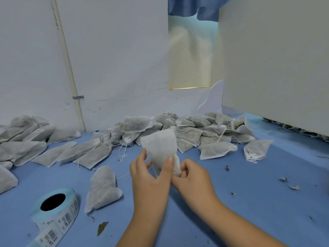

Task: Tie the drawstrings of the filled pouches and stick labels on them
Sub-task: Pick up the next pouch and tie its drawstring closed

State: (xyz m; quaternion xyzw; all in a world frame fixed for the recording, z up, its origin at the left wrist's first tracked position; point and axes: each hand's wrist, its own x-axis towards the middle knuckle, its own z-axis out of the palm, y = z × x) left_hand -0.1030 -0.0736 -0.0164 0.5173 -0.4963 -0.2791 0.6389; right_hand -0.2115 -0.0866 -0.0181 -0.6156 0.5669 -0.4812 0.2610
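From the head camera, both hands meet just above the blue table (231,202) with one filled pouch (160,147) between them. The pouch is lifted clear of the table, its closed bottom pointing up and away and its mouth turned down toward the person, probably so the gathered neck sits where the fingers can work it. The left hand (150,177) pinches the pouch body between thumb and forefinger, acting as the steadying hand. The right hand (193,175) has its fingers curled tightly on the bunched mouth of the pouch, which looks like the drawstring being pulled or knotted, though the string itself is too small to make out.

Behind the hands, against the wall (115,59), lies a heap of filled pouches (188,132) with loose strings trailing, probably the untied supply within easy reach. Well off to the left is a second heap (25,138); at least one pouch there shows a label, so it is likely the finished pile. A single pouch (101,188) lies just left of the hands, next to the label roll (57,209), which is parked near the left hand for the sticking step. Bits of dried leaf (294,187) are scattered on the table.
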